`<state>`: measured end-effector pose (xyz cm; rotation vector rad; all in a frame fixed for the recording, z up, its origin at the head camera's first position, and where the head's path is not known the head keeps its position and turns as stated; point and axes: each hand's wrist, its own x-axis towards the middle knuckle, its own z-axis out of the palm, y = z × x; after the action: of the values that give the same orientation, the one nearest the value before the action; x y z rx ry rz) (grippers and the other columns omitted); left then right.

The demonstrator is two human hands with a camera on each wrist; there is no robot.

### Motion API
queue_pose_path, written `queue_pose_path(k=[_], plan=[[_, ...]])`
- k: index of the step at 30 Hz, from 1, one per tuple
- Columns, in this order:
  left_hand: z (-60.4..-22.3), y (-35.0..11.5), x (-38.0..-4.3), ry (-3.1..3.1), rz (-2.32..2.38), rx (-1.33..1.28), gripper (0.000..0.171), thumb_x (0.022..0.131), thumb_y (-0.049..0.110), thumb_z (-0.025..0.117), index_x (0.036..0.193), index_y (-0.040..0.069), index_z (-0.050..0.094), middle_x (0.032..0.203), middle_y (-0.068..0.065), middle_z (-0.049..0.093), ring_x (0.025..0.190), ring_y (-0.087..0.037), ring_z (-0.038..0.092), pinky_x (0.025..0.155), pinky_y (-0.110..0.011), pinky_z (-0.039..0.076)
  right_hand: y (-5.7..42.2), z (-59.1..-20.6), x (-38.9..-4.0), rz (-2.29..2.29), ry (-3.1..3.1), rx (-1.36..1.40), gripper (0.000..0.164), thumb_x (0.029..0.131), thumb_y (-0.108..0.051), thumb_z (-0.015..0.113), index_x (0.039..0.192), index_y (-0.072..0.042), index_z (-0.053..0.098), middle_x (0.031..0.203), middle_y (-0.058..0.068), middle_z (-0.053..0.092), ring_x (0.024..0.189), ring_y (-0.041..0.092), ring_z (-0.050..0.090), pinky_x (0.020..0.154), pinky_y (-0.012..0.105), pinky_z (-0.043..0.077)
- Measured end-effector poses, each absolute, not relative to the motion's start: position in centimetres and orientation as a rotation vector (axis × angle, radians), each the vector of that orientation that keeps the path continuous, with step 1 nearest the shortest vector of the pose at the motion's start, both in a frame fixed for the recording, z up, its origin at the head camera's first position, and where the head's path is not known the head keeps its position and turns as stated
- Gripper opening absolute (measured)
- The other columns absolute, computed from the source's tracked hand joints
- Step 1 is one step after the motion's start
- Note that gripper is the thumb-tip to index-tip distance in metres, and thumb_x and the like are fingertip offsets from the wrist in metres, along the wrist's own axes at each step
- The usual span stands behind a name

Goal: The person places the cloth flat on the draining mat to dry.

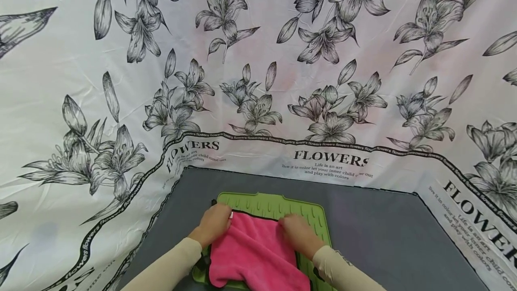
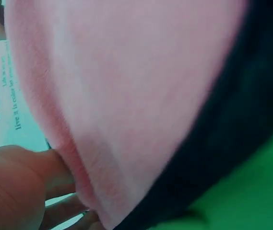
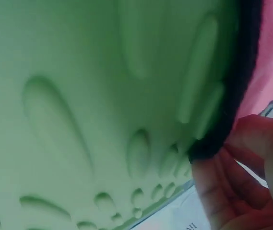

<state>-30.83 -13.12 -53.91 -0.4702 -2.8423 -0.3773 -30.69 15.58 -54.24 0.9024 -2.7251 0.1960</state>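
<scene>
A pink cloth (image 1: 254, 250) with a black edge hangs between both hands, draped over a green ridged tray (image 1: 266, 203). My left hand (image 1: 215, 223) pinches its upper left corner, beside a small white tag. At the upper right corner my right hand (image 1: 299, 232) pinches the black edging. In the left wrist view the cloth (image 2: 112, 96) slants down to the left thumb and fingers (image 2: 54, 175). The right wrist view shows the right thumb and fingers (image 3: 232, 177) gripping the corner, with the tray's raised ridges (image 3: 54, 120) close beside.
The tray lies on a dark grey tabletop (image 1: 375, 232). White fabric printed with black flowers (image 1: 258, 102) rises behind the table and on both sides. Something black (image 1: 203, 259) shows at the tray's left edge, partly covered by the cloth and arm.
</scene>
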Motion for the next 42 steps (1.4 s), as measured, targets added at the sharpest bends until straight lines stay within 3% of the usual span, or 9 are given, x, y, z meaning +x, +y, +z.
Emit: queue_pose_path(k=[5, 12, 19, 27, 30, 37, 42], plan=[[-54.6, -12.7, -31.0, -2.803, -0.335, -0.447, 0.034, 0.088, 0.007, 0.072, 0.059, 0.021, 0.06, 0.058, 0.007, 0.054, 0.051, -0.008, 0.049, 0.046, -0.026, 0.041, 15.7, -54.4, -31.2, 0.321, -2.719, 0.921, 0.017, 0.087, -0.002, 0.071, 0.075, -0.014, 0.073, 0.069, -0.005, 0.065, 0.065, 0.012, 0.063, 0.057, 0.025, 0.048], [-53.7, -12.6, -31.5, -2.778, -0.305, -0.445, 0.036, 0.091, 0.005, 0.065, 0.059, 0.018, 0.053, 0.057, 0.002, 0.052, 0.049, -0.012, 0.051, 0.045, -0.028, 0.043, 16.9, -53.3, -32.0, 0.435, -2.719, 0.97, 0.018, 0.088, 0.001, 0.066, 0.086, -0.012, 0.078, 0.081, -0.001, 0.074, 0.075, 0.013, 0.069, 0.063, 0.026, 0.055], [-52.7, -11.2, -32.9, -2.697, -0.284, -0.465, 0.016, 0.095, 0.016, 0.068, 0.08, 0.013, 0.065, 0.075, 0.001, 0.058, 0.064, -0.015, 0.059, 0.053, -0.03, 0.051, 18.7, -51.0, -33.2, 0.365, -2.736, 0.824, 0.017, 0.088, 0.0, 0.069, 0.088, -0.014, 0.079, 0.081, 0.0, 0.071, 0.074, 0.017, 0.068, 0.064, 0.031, 0.056], [-52.7, -9.2, -34.4, -2.626, -0.221, -0.461, 0.008, 0.095, 0.017, 0.07, 0.092, 0.01, 0.068, 0.084, -0.003, 0.062, 0.077, -0.02, 0.062, 0.064, -0.032, 0.056, 20.0, -50.7, -35.2, 0.246, -2.746, 0.658, 0.016, 0.088, 0.002, 0.068, 0.091, -0.011, 0.078, 0.082, 0.003, 0.068, 0.078, 0.024, 0.068, 0.069, 0.039, 0.057], [-53.5, -9.0, -34.6, -2.699, -0.238, -0.487, 0.017, 0.094, 0.018, 0.07, 0.106, 0.006, 0.069, 0.096, -0.006, 0.067, 0.087, -0.023, 0.066, 0.071, -0.035, 0.058, 20.0, -51.6, -35.3, 0.232, -2.768, 0.693, 0.014, 0.089, 0.002, 0.069, 0.096, -0.008, 0.076, 0.084, 0.006, 0.066, 0.079, 0.026, 0.067, 0.069, 0.041, 0.057], [-55.2, -9.4, -34.2, -2.781, -0.304, -0.592, 0.019, 0.09, 0.019, 0.071, 0.103, 0.006, 0.072, 0.095, -0.007, 0.07, 0.09, -0.028, 0.067, 0.08, -0.041, 0.056, 19.6, -53.6, -34.6, 0.186, -2.79, 0.853, 0.006, 0.087, -0.001, 0.07, 0.088, -0.007, 0.071, 0.074, 0.005, 0.062, 0.072, 0.025, 0.066, 0.063, 0.038, 0.054], [-55.3, -9.9, -34.1, -2.781, -0.345, -0.63, 0.032, 0.091, 0.022, 0.072, 0.116, 0.004, 0.07, 0.109, -0.01, 0.071, 0.102, -0.029, 0.067, 0.09, -0.044, 0.055, 19.6, -53.6, -34.5, 0.222, -2.795, 0.822, 0.007, 0.088, -0.001, 0.068, 0.087, -0.007, 0.071, 0.075, 0.006, 0.063, 0.075, 0.026, 0.066, 0.066, 0.04, 0.055]])
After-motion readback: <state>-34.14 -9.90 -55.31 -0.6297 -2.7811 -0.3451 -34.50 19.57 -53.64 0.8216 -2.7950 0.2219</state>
